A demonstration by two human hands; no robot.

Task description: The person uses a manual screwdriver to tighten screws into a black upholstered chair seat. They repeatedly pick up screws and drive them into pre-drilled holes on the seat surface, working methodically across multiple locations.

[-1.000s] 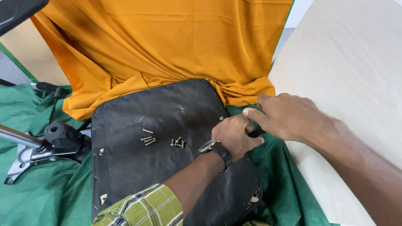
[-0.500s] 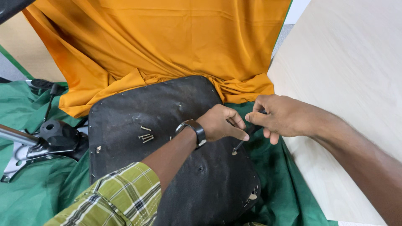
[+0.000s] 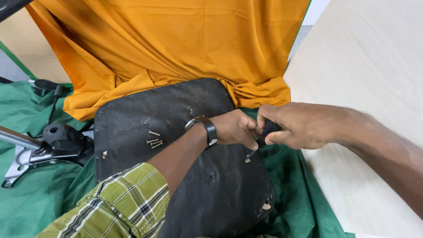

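Note:
A black chair-seat underside [image 3: 145,115] lies flat on green cloth. My right hand [image 3: 296,124] grips a black-handled screwdriver [image 3: 263,137] whose tip meets a screw hole [image 3: 247,159] near the seat's right edge. My left hand [image 3: 235,128], with a dark wristwatch, pinches the shaft just above that tip. A few loose screws [image 3: 154,140] rest on the seat left of my forearm. My left sleeve is green plaid.
An orange cloth [image 3: 176,44] drapes behind the seat. A black and metal chair mechanism [image 3: 48,143] lies on the green cloth [image 3: 31,198] at the left. A pale wooden board [image 3: 374,66] fills the right side.
Both hands have shifted slightly left and down on the seat. The screwdriver tip now sits at the hole by the right edge, with my left fingers closed around its shaft.

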